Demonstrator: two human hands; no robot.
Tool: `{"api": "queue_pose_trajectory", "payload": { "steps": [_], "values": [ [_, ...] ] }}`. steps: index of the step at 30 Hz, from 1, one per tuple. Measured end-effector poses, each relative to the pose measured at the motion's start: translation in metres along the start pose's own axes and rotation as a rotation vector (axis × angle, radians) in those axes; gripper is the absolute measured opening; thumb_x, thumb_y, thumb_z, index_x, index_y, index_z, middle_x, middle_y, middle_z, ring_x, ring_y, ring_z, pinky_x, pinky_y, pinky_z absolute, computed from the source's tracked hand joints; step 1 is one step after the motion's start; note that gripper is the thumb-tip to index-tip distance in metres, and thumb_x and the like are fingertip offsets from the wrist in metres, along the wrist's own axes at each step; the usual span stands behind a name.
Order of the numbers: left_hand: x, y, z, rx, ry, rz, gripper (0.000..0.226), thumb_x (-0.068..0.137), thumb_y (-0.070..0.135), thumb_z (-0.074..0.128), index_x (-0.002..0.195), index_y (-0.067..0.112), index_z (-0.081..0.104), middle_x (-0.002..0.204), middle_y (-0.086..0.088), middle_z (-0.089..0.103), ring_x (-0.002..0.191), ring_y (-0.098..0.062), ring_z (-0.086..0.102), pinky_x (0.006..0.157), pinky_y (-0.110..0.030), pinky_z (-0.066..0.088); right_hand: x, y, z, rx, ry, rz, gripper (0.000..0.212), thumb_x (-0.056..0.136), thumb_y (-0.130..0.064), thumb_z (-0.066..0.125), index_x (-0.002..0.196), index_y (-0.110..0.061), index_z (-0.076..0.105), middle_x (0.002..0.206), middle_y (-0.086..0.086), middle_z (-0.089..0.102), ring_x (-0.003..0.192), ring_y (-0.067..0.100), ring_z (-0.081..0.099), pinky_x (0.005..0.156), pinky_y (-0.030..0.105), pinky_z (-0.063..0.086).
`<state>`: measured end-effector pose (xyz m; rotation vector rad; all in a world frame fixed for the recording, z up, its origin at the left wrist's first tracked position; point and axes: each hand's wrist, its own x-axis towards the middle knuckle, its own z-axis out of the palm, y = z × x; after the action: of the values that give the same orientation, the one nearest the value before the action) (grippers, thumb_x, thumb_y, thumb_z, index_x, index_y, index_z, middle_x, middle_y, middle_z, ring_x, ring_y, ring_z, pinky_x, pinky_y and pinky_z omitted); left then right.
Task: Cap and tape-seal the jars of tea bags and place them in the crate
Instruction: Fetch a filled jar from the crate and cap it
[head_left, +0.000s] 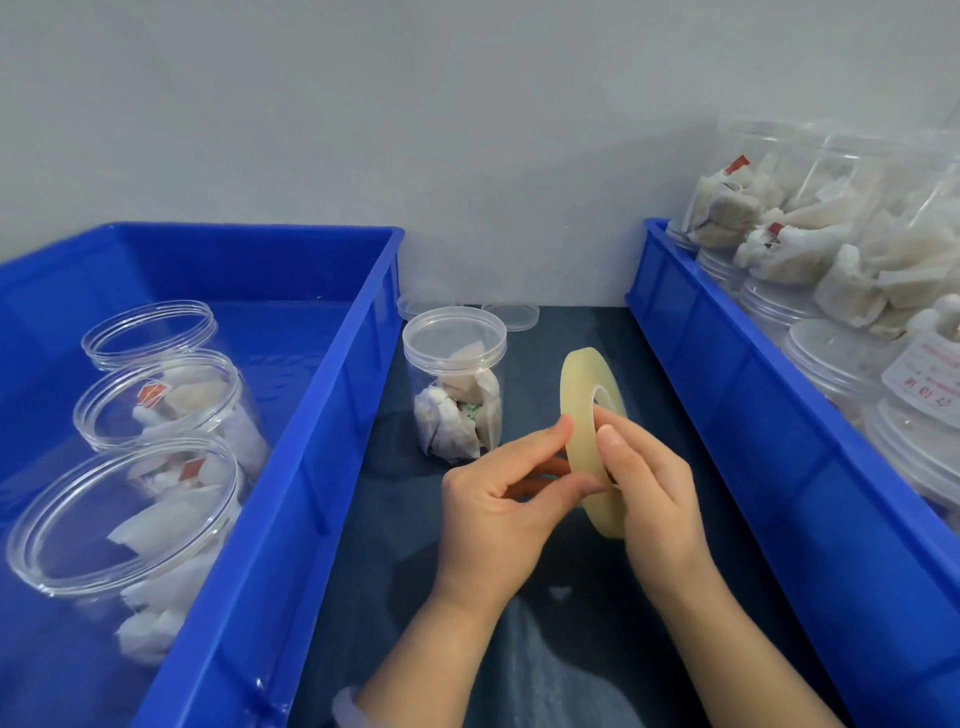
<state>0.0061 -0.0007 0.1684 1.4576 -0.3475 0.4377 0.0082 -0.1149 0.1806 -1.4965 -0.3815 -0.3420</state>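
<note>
A dark, slightly sheened table runs between two glossy blue plastic crates, set against a plain pale-grey wall. Over the table's middle, a person holds a roll of translucent, yellowish tape on edge: the right hand grips it from the far side with the thumb laid across its face near the core, while the left hand pinches the roll's outer band between thumb and curled fingers. Just beyond the hands, clear of them, a capped jar of clear plastic stands upright on the table, packed with crumpled white tea bags. Two loose clear lids lie behind it by the wall. The left crate holds three open jars with threaded rims, the nearer two showing tea bags. The right crate is heaped with lidded jars lying on their sides. A pale bangle circles the left wrist
</note>
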Motion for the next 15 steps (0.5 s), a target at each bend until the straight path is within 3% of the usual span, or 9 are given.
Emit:
{"api": "queue_pose_trajectory", "payload": {
  "steps": [3, 5, 7, 8, 10, 12, 15],
  "values": [
    [0.002, 0.0, -0.001, -0.017, 0.033, -0.007, 0.028, 0.065, 0.02, 0.073, 0.089, 0.034, 0.072, 0.077, 0.013, 0.074, 0.071, -0.007, 0.068, 0.07, -0.018, 0.055, -0.001, 0.001, -0.001, -0.03, -0.041, -0.013, 0.021, 0.086, -0.014, 0.046, 0.087, -0.022, 0.065, 0.085, 0.013, 0.061, 0.074, 0.003, 0.057, 0.068, 0.012, 0.046],
    [0.003, -0.001, -0.002, -0.04, 0.066, -0.013, 0.023, 0.072, 0.009, 0.072, 0.086, 0.027, 0.074, 0.074, 0.013, 0.073, 0.067, -0.004, 0.068, 0.065, -0.014, 0.054, -0.003, 0.001, -0.002, -0.043, -0.121, -0.004, 0.018, 0.085, -0.02, 0.051, 0.095, -0.016, 0.065, 0.087, 0.017, 0.06, 0.074, 0.016, 0.058, 0.071, 0.019, 0.049],
    [0.006, -0.003, -0.005, -0.007, 0.112, 0.016, 0.024, 0.077, -0.004, 0.07, 0.082, 0.02, 0.074, 0.072, 0.005, 0.073, 0.064, -0.007, 0.068, 0.063, -0.016, 0.053, -0.005, 0.003, -0.004, -0.072, -0.186, 0.057, 0.03, 0.083, -0.031, 0.054, 0.111, -0.026, 0.062, 0.095, 0.011, 0.064, 0.088, 0.025, 0.062, 0.08, 0.022, 0.051],
    [0.007, -0.005, -0.007, 0.077, 0.136, 0.073, 0.022, 0.078, -0.004, 0.07, 0.081, 0.017, 0.074, 0.072, 0.003, 0.072, 0.065, -0.007, 0.068, 0.065, -0.017, 0.053, -0.006, 0.006, -0.005, -0.11, -0.189, 0.098, 0.039, 0.082, -0.032, 0.057, 0.121, -0.033, 0.055, 0.103, -0.002, 0.067, 0.099, 0.015, 0.063, 0.087, 0.019, 0.049],
    [0.008, -0.008, -0.01, 0.269, 0.154, 0.172, 0.01, 0.08, 0.002, 0.071, 0.082, 0.011, 0.074, 0.075, 0.005, 0.069, 0.069, -0.005, 0.064, 0.069, -0.017, 0.051, -0.008, 0.01, -0.004, -0.242, -0.148, 0.128, 0.063, 0.083, -0.021, 0.065, 0.138, -0.028, 0.035, 0.119, -0.035, 0.052, 0.113, -0.018, 0.048, 0.092, 0.005, 0.038],
    [0.007, -0.008, -0.008, 0.389, 0.141, 0.207, 0.003, 0.082, 0.007, 0.067, 0.082, 0.007, 0.07, 0.078, 0.008, 0.064, 0.07, -0.003, 0.06, 0.067, -0.01, 0.046, -0.009, 0.015, -0.002, -0.346, -0.106, 0.122, 0.073, 0.085, -0.004, 0.067, 0.145, -0.016, 0.027, 0.119, -0.04, 0.036, 0.108, -0.036, 0.033, 0.086, -0.006, 0.028],
    [0.005, -0.006, -0.007, 0.428, 0.044, 0.129, 0.007, 0.088, 0.018, 0.054, 0.085, 0.014, 0.059, 0.082, 0.014, 0.056, 0.074, -0.004, 0.055, 0.065, -0.01, 0.043, -0.008, 0.018, -0.002, -0.441, -0.077, 0.088, 0.077, 0.084, -0.003, 0.067, 0.14, -0.025, 0.02, 0.118, -0.045, 0.032, 0.104, -0.04, 0.029, 0.083, -0.01, 0.025]
  ]
}}
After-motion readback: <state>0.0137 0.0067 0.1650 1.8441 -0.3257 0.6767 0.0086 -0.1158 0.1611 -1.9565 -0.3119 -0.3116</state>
